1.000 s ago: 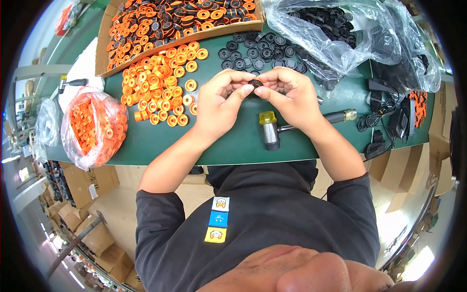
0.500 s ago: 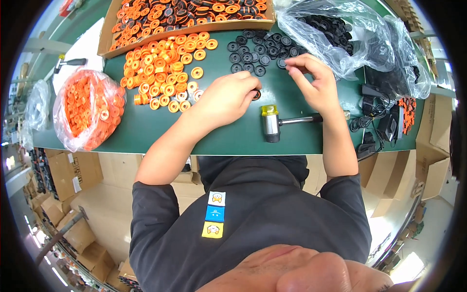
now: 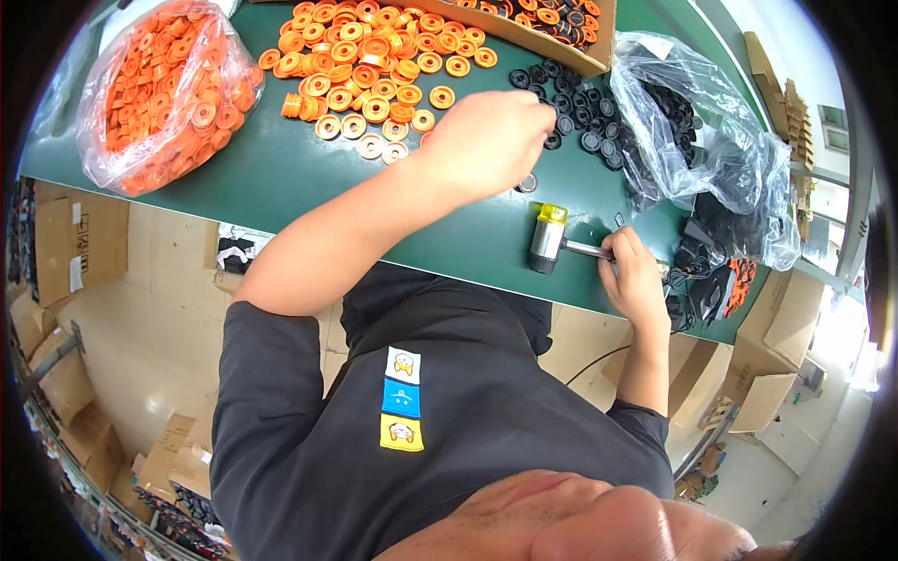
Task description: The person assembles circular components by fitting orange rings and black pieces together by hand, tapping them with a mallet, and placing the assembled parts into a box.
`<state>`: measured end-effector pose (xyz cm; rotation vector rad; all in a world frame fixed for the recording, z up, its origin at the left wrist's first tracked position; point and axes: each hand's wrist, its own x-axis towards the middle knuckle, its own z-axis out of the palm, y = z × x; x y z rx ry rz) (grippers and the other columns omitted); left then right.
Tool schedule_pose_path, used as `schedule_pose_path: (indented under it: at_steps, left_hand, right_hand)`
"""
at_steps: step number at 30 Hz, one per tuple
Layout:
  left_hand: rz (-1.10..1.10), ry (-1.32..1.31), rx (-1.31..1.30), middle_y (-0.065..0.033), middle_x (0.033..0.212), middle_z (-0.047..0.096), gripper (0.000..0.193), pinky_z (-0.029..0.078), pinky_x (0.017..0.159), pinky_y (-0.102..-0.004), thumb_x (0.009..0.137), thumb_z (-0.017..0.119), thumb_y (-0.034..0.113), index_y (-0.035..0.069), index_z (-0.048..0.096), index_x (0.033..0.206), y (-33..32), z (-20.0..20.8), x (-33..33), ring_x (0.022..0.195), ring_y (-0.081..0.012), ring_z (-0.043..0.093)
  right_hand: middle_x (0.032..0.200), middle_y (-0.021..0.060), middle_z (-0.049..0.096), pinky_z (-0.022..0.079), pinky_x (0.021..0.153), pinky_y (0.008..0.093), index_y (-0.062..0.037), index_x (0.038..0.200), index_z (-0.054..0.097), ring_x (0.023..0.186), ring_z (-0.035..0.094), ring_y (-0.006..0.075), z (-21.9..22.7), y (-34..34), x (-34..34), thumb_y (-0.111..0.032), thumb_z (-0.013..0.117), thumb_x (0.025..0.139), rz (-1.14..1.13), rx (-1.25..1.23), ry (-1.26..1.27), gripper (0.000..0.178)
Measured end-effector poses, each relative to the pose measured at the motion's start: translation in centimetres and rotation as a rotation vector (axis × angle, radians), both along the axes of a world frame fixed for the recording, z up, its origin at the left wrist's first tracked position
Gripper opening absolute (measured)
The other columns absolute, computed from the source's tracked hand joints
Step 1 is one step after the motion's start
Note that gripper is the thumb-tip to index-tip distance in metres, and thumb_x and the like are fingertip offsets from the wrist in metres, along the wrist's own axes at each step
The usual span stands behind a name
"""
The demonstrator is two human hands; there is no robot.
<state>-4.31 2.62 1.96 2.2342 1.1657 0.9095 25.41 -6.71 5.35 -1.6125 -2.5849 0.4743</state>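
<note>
Presently, a small dark-faced disc (image 3: 527, 183) lies on the green table (image 3: 449, 252) just beside your left hand (image 3: 491, 140), whose grip, near the black caps (image 3: 585, 114), cannot be told; your right hand (image 3: 637, 279), formerly near those caps, now clasps the mallet (image 3: 548, 240), engaging a tool.

Hammer (image 3: 548, 245) lay on its side, handle out to R, grip mostly hidden; silver cyl. head w/ yellow far face, dk. near face. Small round pc. (image 3: 528, 184), dk. w/ lighter rim, sat just beyond hammer head, a bit L, apart from it. Blk discs (image 3: 596, 120), ribbed, loose & partly overlapping, lay farther beyond hammer.
</note>
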Motion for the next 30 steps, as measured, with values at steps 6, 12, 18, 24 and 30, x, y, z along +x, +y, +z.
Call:
schedule_pose_path:
  at_steps: [6, 12, 18, 24, 30]
  left_hand:
    - [0.133, -0.116, 0.066, -0.0106, 0.087, 0.065, 0.009, 0.054, 0.071, -0.0437, 0.088, 0.066, 0.012, 0.006, 0.069, 0.094, 0.5, 0.6, -0.5, 0.083, -0.0336, 0.066]
    - [0.175, -0.134, 0.068, -0.0111, 0.083, 0.064, 0.009, 0.053, 0.069, -0.0423, 0.089, 0.066, 0.013, 0.005, 0.069, 0.093, 0.4, 1.0, -0.9, 0.078, -0.0327, 0.066]
    - [0.166, -0.166, 0.086, -0.0116, 0.081, 0.064, 0.010, 0.053, 0.069, -0.0424, 0.089, 0.067, 0.014, 0.005, 0.069, 0.093, 0.6, 0.7, -0.8, 0.076, -0.0331, 0.066]
    - [0.191, -0.136, 0.063, -0.0121, 0.080, 0.063, 0.009, 0.053, 0.069, -0.0427, 0.089, 0.066, 0.013, 0.005, 0.069, 0.093, 0.5, 1.2, -1.1, 0.076, -0.0331, 0.066]
    - [0.189, -0.137, 0.060, -0.0122, 0.081, 0.063, 0.009, 0.052, 0.070, -0.0428, 0.089, 0.066, 0.013, 0.006, 0.069, 0.093, 0.6, 1.1, -1.1, 0.077, -0.0330, 0.065]
  right_hand:
    - [0.086, 0.0180, 0.063, 0.049, 0.069, 0.0435, -0.0012, 0.101, 0.057, 0.079, 0.063, 0.0396, 3.0, 0.4, -0.7, -0.011, 0.069, 0.090, -0.018, -0.207, 0.113, 0.019]
    - [0.079, 0.0195, 0.062, 0.049, 0.065, 0.0447, -0.0008, 0.103, 0.057, 0.071, 0.061, 0.0421, 5.0, 0.0, -4.1, -0.010, 0.062, 0.096, -0.129, -0.168, 0.181, 0.013]
    - [0.081, 0.0209, 0.064, 0.049, 0.062, 0.0498, -0.0022, 0.104, 0.056, 0.073, 0.064, 0.0437, 1.5, 0.1, -4.2, -0.012, 0.061, 0.098, -0.077, -0.023, 0.036, 0.013]
    - [0.080, 0.0197, 0.063, 0.048, 0.060, 0.0468, -0.0020, 0.103, 0.057, 0.069, 0.062, 0.0426, 3.1, -0.4, -5.3, -0.011, 0.063, 0.097, -0.142, 0.020, 0.137, 0.013]
    - [0.080, 0.0197, 0.063, 0.048, 0.061, 0.0471, -0.0029, 0.104, 0.058, 0.071, 0.063, 0.0422, 2.5, -0.3, -5.6, -0.012, 0.063, 0.096, -0.101, -0.017, 0.065, 0.013]
